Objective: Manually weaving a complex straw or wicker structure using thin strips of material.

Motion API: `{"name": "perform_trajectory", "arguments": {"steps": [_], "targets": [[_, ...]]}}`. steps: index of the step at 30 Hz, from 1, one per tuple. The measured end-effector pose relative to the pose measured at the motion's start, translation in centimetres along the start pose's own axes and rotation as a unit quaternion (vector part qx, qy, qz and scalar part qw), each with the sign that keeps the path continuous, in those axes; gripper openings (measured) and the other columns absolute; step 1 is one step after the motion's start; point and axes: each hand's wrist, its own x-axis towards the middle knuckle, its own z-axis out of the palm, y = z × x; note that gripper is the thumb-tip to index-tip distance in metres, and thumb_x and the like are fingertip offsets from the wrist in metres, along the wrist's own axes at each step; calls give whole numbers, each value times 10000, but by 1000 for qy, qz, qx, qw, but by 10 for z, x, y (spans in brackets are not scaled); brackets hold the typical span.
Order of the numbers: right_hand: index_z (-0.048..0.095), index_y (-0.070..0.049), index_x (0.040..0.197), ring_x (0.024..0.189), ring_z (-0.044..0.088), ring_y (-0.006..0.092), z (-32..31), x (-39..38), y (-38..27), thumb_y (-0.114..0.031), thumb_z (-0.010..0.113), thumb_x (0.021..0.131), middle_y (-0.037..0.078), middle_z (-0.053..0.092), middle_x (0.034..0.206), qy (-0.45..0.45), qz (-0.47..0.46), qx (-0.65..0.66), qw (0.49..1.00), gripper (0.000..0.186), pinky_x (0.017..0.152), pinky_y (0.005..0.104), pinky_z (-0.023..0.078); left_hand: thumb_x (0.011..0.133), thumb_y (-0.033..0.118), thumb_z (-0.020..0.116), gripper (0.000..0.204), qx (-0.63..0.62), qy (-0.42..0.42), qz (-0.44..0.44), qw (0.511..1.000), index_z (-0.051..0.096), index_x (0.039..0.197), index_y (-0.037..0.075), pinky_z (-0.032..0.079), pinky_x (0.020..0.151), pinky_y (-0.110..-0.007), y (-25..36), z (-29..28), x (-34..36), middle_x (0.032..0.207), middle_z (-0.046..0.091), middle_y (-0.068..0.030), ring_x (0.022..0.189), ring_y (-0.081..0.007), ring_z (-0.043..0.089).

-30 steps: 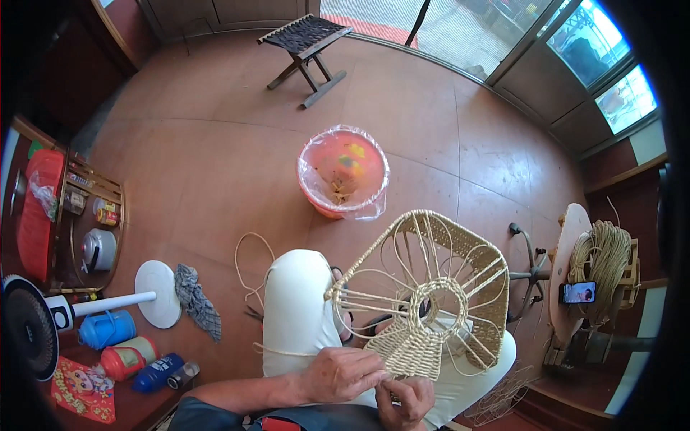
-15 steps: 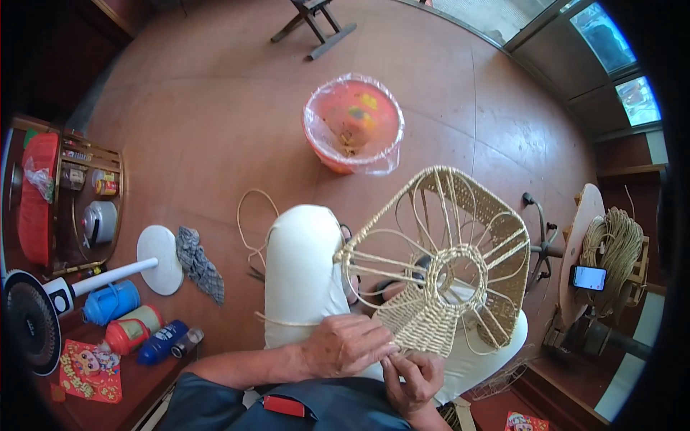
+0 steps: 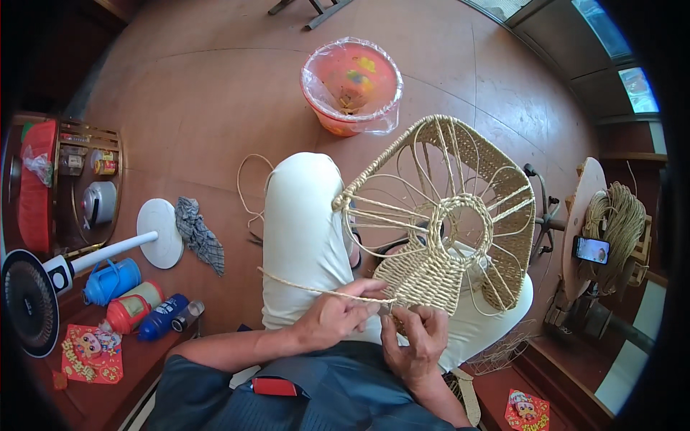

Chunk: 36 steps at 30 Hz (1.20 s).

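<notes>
A half-woven straw basket (image 3: 453, 280) lies across my lap, with a round ring (image 3: 460, 197) and radiating spokes with loops. My left hand (image 3: 334, 316), left of the woven panel, has its fingers closed on a straw cord (image 3: 291, 282), which runs from the panel over my left thigh. My right hand (image 3: 417, 345) is pinched at the lower edge of the panel, on cord too small to see clearly. The white trousers (image 3: 298, 201) on my legs show under and beside the basket.
A lined red bucket (image 3: 352, 86) stands ahead on the floor. At left are a shelf (image 3: 108, 136), standing fan (image 3: 29, 302), rag (image 3: 198, 233) and several flasks (image 3: 115, 280). At right, a board (image 3: 586, 172) holds cord bundles (image 3: 618, 223) and a phone (image 3: 591, 250); a folding stool (image 3: 316, 14) is beyond.
The view has tilted down, so floor and objects sit higher. My left hand has turned and shifted from over the right hand's fingertips, now showing the cord across it.
</notes>
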Motion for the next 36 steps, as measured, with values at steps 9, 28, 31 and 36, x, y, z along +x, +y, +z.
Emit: {"name": "perform_trajectory", "arguments": {"steps": [9,28,31,36], "targets": [[786,-133,1009,773,539,256,5,-1,2,-126,885,789,53,551,883,44,-16,9,999,242,694,409,430,1057,66,673,600,-257,-51,16,965,426,1600,-1,457,668,-223,-21,12,25,1194,645,-47,782,-57,543],[801,-217,988,831,548,235,13,8,-5,-147,865,828,-9,559,881,81,-83,-54,992,187,752,404,395,1041,239,718,592,-266,60,149,950,483,1517,-21,384,631,-220,19,-55,-41,773,428,64,679,-39,425],[799,-228,971,836,557,225,14,7,-4,-199,889,810,-25,556,877,80,-58,-29,995,186,771,401,389,1081,192,654,596,-257,188,205,925,466,1595,-46,384,618,-205,21,-163,-76,742,350,106,623,-16,353],[791,-228,951,844,566,208,16,5,-1,-224,900,814,-45,582,887,99,-38,31,994,175,786,387,385,1043,365,745,288,-145,464,146,861,742,1203,125,393,560,-256,45,-428,-199,727,496,81,572,-54,423]]}}
